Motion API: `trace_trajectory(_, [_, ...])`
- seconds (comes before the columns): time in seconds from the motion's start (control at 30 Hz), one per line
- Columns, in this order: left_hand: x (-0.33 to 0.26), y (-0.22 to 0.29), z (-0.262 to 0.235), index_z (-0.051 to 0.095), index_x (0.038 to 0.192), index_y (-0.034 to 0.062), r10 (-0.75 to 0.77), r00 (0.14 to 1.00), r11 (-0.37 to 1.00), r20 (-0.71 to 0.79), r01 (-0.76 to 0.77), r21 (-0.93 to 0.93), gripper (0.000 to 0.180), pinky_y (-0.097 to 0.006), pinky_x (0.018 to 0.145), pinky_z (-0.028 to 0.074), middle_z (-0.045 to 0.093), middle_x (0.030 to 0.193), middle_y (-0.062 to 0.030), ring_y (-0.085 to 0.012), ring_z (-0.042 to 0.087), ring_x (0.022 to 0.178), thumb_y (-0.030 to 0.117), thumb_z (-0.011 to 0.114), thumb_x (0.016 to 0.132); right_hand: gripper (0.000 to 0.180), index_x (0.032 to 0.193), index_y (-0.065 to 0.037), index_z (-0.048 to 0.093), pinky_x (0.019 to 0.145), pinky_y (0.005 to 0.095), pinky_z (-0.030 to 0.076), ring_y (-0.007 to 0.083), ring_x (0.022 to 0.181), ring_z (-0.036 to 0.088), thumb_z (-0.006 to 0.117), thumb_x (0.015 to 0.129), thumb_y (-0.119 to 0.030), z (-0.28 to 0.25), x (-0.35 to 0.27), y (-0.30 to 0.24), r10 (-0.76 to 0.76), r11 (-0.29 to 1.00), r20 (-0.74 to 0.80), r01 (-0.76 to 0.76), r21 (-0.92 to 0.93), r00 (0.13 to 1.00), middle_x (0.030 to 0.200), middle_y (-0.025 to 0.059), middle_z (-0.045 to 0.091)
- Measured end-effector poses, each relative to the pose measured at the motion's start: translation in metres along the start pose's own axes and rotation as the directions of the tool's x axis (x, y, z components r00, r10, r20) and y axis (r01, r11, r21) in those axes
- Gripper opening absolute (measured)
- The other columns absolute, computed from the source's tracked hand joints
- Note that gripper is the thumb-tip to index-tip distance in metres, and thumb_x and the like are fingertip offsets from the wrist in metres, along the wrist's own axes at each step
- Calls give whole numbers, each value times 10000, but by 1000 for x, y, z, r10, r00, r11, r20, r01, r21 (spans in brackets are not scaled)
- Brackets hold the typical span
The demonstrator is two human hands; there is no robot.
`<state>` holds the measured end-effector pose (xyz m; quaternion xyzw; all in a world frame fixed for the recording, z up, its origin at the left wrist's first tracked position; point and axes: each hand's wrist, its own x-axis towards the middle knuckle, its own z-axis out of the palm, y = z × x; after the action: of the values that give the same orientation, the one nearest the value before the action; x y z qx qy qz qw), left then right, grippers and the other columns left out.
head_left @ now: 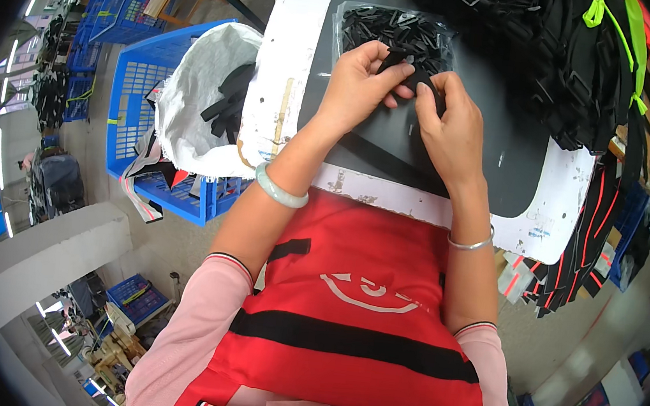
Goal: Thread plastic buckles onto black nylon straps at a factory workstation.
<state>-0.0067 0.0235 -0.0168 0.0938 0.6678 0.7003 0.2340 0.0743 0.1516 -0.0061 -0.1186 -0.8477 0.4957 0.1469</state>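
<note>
Over the dark mat (pixel 364 117) on the white table (pixel 259 111), both my hands are closed on a black webbing strap (pixel 419 77). My left hand (pixel 358 82) pinches one part of it between thumb and fingers. Close beside it, my right hand (pixel 451 125) grips another part of the same strap. Whether a small black piece is also in the fingers cannot be made out. Just beyond the hands lies a clear plastic bag (pixel 339 28) full of small black plastic pieces (pixel 373 26). A length of black strap (pixel 392 161) stretches across the mat's near side.
Black straps with buckles (pixel 541 67) are heaped at the table's far right, with bright green ties (pixel 596 11). To the left, a blue crate (pixel 128 90) holds a white sack (pixel 182 103) with black pieces inside. Striped straps (pixel 596 229) hang off the right side.
</note>
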Motion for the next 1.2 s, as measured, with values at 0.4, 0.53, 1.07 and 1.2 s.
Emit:
trace_trajectory(0.4, [-21,8,-6,590,934,12,-175,970,971,171,198,-132,171,-214,595,504,629,821,-42,-119,635,744,89,680,812,172,781,12,527,543,391,424,313,580,562,565,807,-154,-13,-9,-5,84,996,147,-80,-34,986,678,174,582])
trace_trajectory(0.53, [-33,9,-3,615,978,-2,-227,959,944,167,259,-204,219,-215,629,505,637,862,-53,-122,630,784,100,695,802,167,797,8,525,561,400,428,330,609,568,561,815,-154,-14,-18,-7,38,999,135,-33,-43,990,715,181,593])
trace_trajectory(1.07, [-72,18,4,577,956,34,-213,958,975,191,196,106,121,-175,444,339,602,740,-1,-26,483,545,138,589,895,124,906,-28,545,575,346,449,286,635,579,570,852,-136,-26,-53,-6,-75,997,148,73,17,986,752,139,572])
trace_trajectory(1.2, [-74,19,3,568,982,62,-113,993,993,31,113,-27,130,-176,430,282,518,625,22,-21,438,521,126,614,879,89,838,-23,538,511,263,392,172,534,481,556,859,-108,-36,-61,4,-7,1000,177,8,-5,984,652,49,512])
